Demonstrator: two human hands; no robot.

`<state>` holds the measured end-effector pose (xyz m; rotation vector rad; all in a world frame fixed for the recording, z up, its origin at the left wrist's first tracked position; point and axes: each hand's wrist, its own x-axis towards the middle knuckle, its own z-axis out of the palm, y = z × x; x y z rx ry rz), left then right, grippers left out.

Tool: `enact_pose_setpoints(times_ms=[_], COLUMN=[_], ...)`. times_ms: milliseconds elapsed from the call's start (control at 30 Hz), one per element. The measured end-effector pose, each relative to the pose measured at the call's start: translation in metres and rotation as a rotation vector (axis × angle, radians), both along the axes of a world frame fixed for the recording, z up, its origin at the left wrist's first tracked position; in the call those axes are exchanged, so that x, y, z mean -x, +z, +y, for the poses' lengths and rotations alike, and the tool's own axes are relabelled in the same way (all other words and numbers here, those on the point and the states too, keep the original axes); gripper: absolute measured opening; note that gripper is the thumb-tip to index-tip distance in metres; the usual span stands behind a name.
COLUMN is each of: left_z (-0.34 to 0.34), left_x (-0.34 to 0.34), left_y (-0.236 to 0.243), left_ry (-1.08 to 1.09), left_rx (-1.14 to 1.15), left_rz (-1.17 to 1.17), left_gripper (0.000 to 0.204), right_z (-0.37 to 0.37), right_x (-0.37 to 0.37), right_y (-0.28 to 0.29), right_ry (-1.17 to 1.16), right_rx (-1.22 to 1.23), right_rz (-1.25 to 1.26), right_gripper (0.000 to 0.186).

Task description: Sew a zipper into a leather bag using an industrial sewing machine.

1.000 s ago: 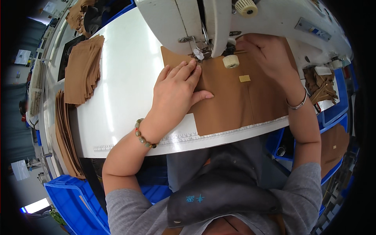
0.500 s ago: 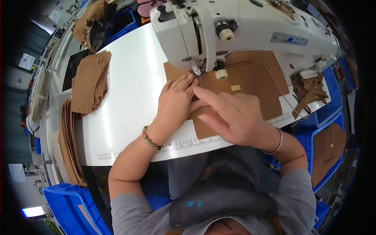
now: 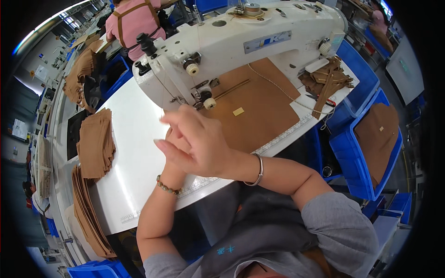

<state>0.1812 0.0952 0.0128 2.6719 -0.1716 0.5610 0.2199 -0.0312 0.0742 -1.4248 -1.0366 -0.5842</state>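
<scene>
My right hand (image 3: 204, 141) is raised over my left hand. Its thumb and forefinger are stretched apart, and nothing shows between them. Behind it, at the sewing machine (image 3: 160, 81), most of my left hand (image 3: 172, 171) is hidden, fingers included. A large brown fabric piece (image 3: 262, 106) lies flat on the white table (image 3: 130, 171) under the machine's arm, a small yellow label (image 3: 238, 111) on it. The needle area is partly covered by my right hand.
Brown cut pieces (image 3: 96, 143) are stacked at the left, with longer folded ones (image 3: 88, 213) at the table's edge. Brown scraps (image 3: 327, 78) and a cord (image 3: 273, 88) lie to the right. A blue bin (image 3: 343, 162) holds brown fabric. Beyond the machine sits a person in pink (image 3: 134, 23).
My right hand has moved left, across my left hand, and now covers most of it. The whole view has turned, bringing more of the room behind the machine into sight.
</scene>
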Motion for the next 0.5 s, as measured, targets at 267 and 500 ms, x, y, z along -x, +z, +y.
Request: enact_pose_setpoints(times_ms=[267, 500], left_z=[0.004, 0.006], left_x=[0.002, -0.003], left_y=[-0.009, -0.005], left_ry=[-0.021, -0.027], left_rx=[0.022, 0.010], left_rz=[-0.021, -0.031], left_gripper=[0.033, 0.045], right_z=[-0.022, -0.061], right_x=[-0.001, -0.017], right_y=[0.002, -0.018], right_ry=[0.079, 0.047], right_rx=[-0.090, 0.200], right_rz=[-0.014, -0.301], right_gripper=[0.020, 0.021])
